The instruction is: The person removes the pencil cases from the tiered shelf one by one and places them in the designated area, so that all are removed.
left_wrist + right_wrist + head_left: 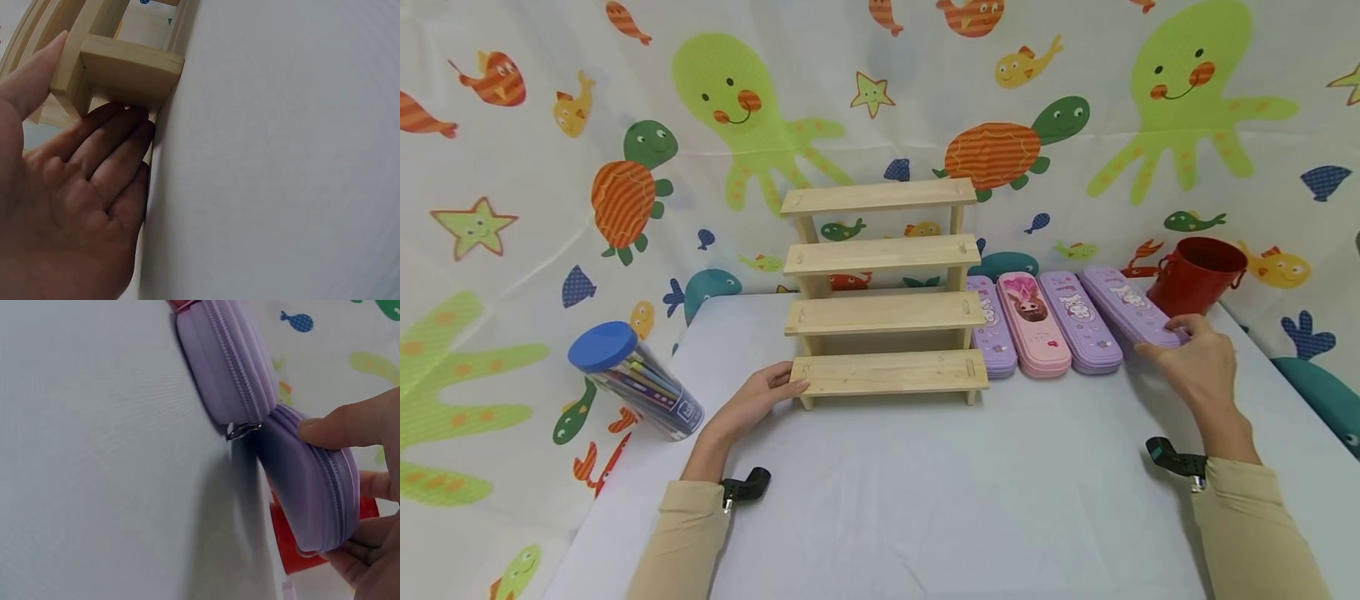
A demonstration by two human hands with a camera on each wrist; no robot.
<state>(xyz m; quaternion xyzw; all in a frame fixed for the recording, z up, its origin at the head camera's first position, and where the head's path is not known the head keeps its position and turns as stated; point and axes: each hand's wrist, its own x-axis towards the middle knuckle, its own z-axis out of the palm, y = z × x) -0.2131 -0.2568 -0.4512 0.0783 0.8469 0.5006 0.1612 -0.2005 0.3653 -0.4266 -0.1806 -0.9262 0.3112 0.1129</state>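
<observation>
A light wooden four-step display stand (887,317) stands mid-table. My left hand (763,390) holds the left end of its lowest step, with the thumb over the board and the fingers (119,144) reaching below beside the short leg. On the right, my right hand (1198,358) grips the near end of a purple zippered pencil case (1131,304). In the right wrist view the held pencil case (306,481) is tilted off the table, with the thumb near its zipper and the other fingers on the opposite side. Its upper end meets the neighbouring purple case (228,362).
Beside the stand lie another purple pencil case (992,329), a pink one (1033,325) and a third purple one (1081,323). A red bucket (1198,271) stands at the back right. A clear blue-lidded tub of pens (636,379) is at the left. A sea-creature curtain (880,100) hangs behind.
</observation>
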